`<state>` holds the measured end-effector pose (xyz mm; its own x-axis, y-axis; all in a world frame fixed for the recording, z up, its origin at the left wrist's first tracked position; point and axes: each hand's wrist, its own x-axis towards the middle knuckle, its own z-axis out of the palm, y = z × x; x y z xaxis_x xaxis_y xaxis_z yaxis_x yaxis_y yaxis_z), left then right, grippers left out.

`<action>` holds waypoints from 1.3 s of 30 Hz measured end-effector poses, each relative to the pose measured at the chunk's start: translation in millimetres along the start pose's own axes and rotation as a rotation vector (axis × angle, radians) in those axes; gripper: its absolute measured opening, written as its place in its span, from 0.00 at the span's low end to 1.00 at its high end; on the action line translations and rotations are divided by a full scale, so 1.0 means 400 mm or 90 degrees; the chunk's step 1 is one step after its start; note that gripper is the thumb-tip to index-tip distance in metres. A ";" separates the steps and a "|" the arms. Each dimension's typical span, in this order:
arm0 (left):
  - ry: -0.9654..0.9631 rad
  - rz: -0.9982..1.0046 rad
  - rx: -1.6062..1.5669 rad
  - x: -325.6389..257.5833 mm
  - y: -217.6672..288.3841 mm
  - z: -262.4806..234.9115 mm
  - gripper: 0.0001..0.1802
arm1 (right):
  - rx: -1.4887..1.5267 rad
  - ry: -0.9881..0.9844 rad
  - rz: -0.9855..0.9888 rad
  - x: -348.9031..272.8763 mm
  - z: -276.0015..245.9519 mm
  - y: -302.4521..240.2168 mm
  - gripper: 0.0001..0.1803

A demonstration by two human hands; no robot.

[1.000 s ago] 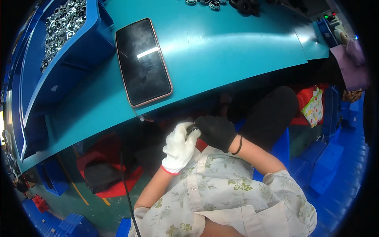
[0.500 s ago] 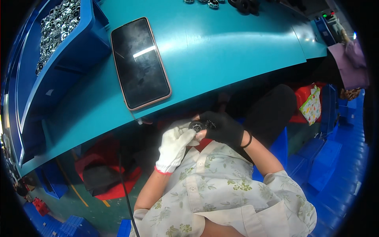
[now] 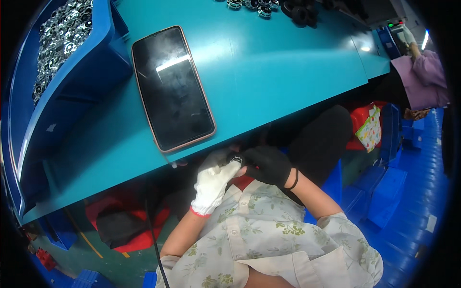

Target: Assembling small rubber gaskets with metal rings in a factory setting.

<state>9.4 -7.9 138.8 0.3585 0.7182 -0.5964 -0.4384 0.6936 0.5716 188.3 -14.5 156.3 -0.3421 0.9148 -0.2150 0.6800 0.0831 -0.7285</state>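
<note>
Teal and broad, the surface (image 3: pixel 269 62) fills the upper view, with a dark phone (image 3: pixel 172 88) in a pinkish case lying flat toward 11 o'clock and a blue bin (image 3: pixel 72 81) of shiny metal rings at 10 o'clock. Against the frame half a second ago, both hands sit slightly higher, closer under the surface's near edge, and the phone has shifted a little in the view. The left hand (image 3: pixel 213 182), in a white glove with a red cuff, reaches up from 6 o'clock, its fingers curled onto a small dark ring-shaped part (image 3: pixel 235 158) at the centre, just below the edge. The right hand (image 3: pixel 269 165), in a black glove with a black band at the wrist, comes in from 4 o'clock; its fingers pinch the same part from the other side. More small rings (image 3: pixel 252 5) lie at 12 o'clock, and another person's sleeve (image 3: pixel 425 79) shows at 2 o'clock.
</note>
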 end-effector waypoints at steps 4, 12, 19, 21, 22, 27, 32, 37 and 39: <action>-0.063 0.102 0.319 0.021 -0.009 -0.024 0.18 | -0.047 0.093 -0.029 -0.004 0.022 0.003 0.17; -0.060 -0.029 0.168 0.050 0.021 -0.006 0.19 | -0.030 0.154 0.022 -0.014 0.050 0.010 0.18; -0.185 -0.085 0.079 0.057 0.059 -0.002 0.22 | 0.000 0.130 0.096 -0.053 0.017 -0.004 0.21; -0.257 -0.152 0.110 0.073 0.065 -0.020 0.26 | -0.072 0.055 0.049 -0.047 -0.007 -0.026 0.25; -0.260 -0.154 0.106 0.069 0.061 -0.021 0.26 | -0.075 0.053 0.053 -0.050 -0.004 -0.028 0.25; -0.151 -0.117 0.019 0.047 -0.019 -0.012 0.25 | -0.003 0.136 0.156 -0.057 0.011 -0.042 0.25; -0.192 -0.065 0.254 0.070 -0.039 -0.013 0.31 | -0.135 0.137 0.042 -0.051 0.001 -0.014 0.24; -0.148 -0.035 0.271 0.028 -0.016 -0.012 0.32 | -0.207 0.148 -0.047 -0.061 0.035 -0.013 0.24; -0.160 -0.012 0.130 0.018 -0.013 -0.012 0.31 | -0.170 0.170 -0.026 -0.065 0.045 -0.019 0.24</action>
<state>10.3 -6.5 128.9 0.5687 0.6790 -0.4642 -0.2641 0.6852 0.6788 180.3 -46.1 155.7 -0.2147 0.9766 0.0140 0.8268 0.1893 -0.5297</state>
